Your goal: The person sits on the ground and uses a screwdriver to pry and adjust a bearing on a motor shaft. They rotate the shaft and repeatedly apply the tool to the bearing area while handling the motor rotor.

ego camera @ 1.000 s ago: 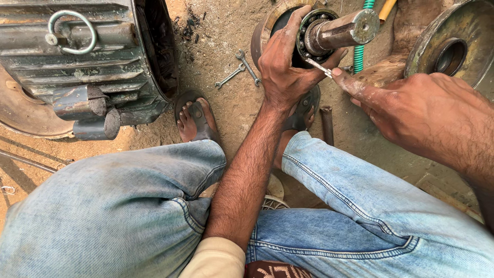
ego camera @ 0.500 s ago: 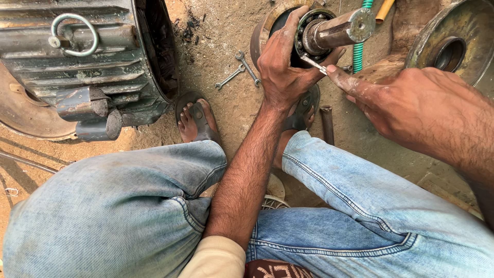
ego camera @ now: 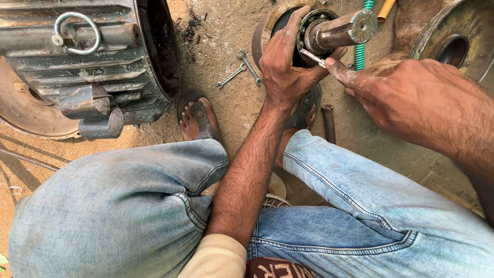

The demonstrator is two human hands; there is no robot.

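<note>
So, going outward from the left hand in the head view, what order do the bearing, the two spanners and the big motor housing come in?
From the left hand:
1. Bearing, under its fingers, on the shaft.
2. Spanners, on the ground just left of it.
3. Motor housing, far left.

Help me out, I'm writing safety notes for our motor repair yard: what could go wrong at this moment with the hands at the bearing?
1. The right hand pushes a thin metal tool at the bearing right beside the left hand that grips it; a slip could jab the fingers.
2. Both hands look greasy, so the grip on the shaft may slide.
3. The feet wear open sandals directly under the work, so a dropped part could strike the toes.
</note>
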